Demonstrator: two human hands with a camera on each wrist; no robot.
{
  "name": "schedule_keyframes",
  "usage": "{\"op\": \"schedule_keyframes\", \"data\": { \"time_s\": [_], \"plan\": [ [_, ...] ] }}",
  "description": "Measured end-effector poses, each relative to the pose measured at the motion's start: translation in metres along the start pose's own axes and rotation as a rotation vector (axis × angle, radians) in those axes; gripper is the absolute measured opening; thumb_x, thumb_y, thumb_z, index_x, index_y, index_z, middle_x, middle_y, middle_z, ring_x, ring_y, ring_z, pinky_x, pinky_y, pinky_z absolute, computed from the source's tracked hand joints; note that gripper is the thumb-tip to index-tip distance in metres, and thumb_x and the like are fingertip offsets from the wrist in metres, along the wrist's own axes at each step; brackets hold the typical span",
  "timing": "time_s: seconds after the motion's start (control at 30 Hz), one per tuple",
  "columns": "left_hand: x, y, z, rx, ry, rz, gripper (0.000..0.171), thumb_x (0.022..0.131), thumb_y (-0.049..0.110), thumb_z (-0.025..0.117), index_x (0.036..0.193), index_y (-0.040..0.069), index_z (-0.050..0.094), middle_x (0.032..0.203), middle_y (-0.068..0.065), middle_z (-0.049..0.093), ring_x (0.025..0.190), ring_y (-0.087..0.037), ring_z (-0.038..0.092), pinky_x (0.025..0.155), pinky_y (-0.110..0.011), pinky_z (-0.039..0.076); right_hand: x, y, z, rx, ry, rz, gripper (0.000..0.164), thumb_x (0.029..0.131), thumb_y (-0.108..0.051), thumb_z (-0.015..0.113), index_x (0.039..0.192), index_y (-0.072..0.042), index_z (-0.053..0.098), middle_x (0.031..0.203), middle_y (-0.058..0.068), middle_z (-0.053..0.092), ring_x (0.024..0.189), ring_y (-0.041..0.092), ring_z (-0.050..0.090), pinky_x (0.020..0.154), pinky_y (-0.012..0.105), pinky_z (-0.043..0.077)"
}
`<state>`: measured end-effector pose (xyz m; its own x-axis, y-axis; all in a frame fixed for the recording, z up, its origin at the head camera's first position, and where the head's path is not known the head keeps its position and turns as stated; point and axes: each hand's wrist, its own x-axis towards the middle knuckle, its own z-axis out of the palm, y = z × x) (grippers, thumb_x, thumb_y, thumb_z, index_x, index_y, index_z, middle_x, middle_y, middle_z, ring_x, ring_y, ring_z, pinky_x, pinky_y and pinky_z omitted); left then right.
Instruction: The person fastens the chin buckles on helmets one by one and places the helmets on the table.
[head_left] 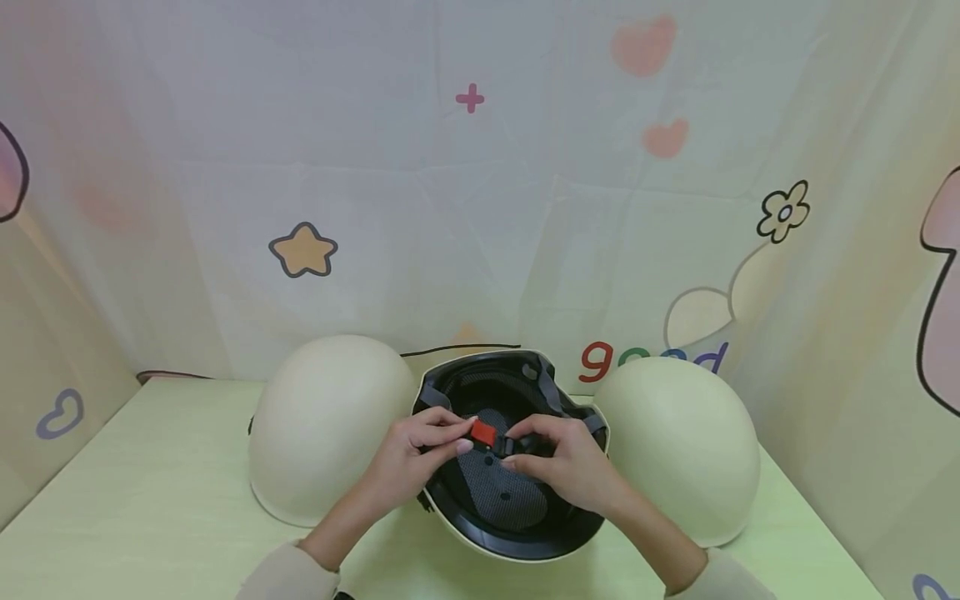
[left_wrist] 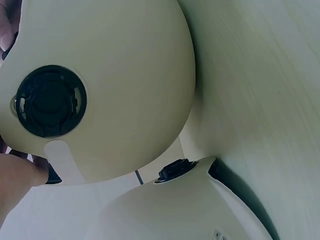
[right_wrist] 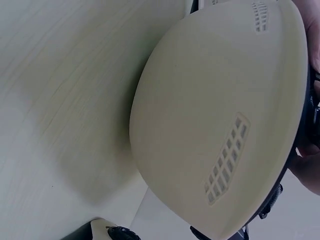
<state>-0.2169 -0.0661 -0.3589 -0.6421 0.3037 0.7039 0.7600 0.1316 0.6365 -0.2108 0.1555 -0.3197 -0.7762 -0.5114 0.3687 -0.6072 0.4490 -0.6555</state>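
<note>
A cream helmet point(head_left: 504, 500) lies upside down on the table, its black padded inside facing up. Over its opening, my left hand point(head_left: 405, 462) pinches the red part of the chin-strap buckle point(head_left: 483, 432) between thumb and fingers. My right hand point(head_left: 577, 467) pinches the black end of the buckle and strap point(head_left: 506, 447), close against the red part. Grey straps point(head_left: 550, 387) run up the helmet's far inner side. A dark round fitting point(left_wrist: 51, 101) shows on the shell in the left wrist view, and a slotted vent point(right_wrist: 226, 160) in the right wrist view.
A second cream helmet point(head_left: 326, 425) stands dome-up just left of the middle one, and a third helmet point(head_left: 682, 450) stands dome-up on the right. The pale green table point(head_left: 165, 483) ends at a printed curtain point(head_left: 375, 208) behind and at both sides.
</note>
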Motion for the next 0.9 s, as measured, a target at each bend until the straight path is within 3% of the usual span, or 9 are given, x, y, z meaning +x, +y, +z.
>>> {"op": "schedule_keyframes", "data": {
  "time_s": [0.3,0.53,0.7,0.9],
  "plan": [
    [0.000,0.006,0.002,0.049,-0.006,0.057,0.024,0.078,0.000,0.068,0.101,-0.006,0.067,0.086,-0.007,0.063,0.069,-0.014,0.048,0.053,-0.020,0.039,0.002,-0.003,0.002,-0.020,-0.008,-0.042,0.021,0.076,-0.011,0.074,0.094,-0.005,0.065,0.083,-0.001,0.063,0.070,0.011,0.053,0.061,0.025,0.044],
    [0.000,0.006,0.003,0.060,0.006,0.055,0.024,0.077,0.001,0.069,0.101,-0.006,0.068,0.087,-0.007,0.064,0.071,-0.014,0.051,0.054,-0.021,0.041,0.002,-0.004,0.002,-0.031,-0.003,-0.041,0.021,0.076,-0.011,0.074,0.093,-0.006,0.065,0.083,-0.001,0.063,0.071,0.012,0.052,0.061,0.024,0.044],
    [-0.002,0.005,0.001,0.066,-0.009,-0.022,0.027,0.077,0.004,0.070,0.102,-0.004,0.068,0.091,-0.009,0.066,0.077,-0.017,0.055,0.059,-0.022,0.045,0.005,-0.004,0.001,-0.069,-0.033,-0.006,0.021,0.076,-0.014,0.074,0.094,-0.009,0.065,0.084,-0.002,0.062,0.072,0.011,0.051,0.062,0.025,0.044],
    [-0.005,0.005,-0.010,0.078,-0.114,-0.137,0.030,0.079,0.012,0.070,0.107,0.002,0.067,0.102,-0.005,0.066,0.095,-0.017,0.058,0.080,-0.032,0.048,0.004,0.002,-0.001,-0.126,-0.065,0.016,0.021,0.077,-0.018,0.074,0.094,-0.011,0.065,0.089,-0.004,0.063,0.083,0.014,0.054,0.074,0.031,0.045]
  ]
}}
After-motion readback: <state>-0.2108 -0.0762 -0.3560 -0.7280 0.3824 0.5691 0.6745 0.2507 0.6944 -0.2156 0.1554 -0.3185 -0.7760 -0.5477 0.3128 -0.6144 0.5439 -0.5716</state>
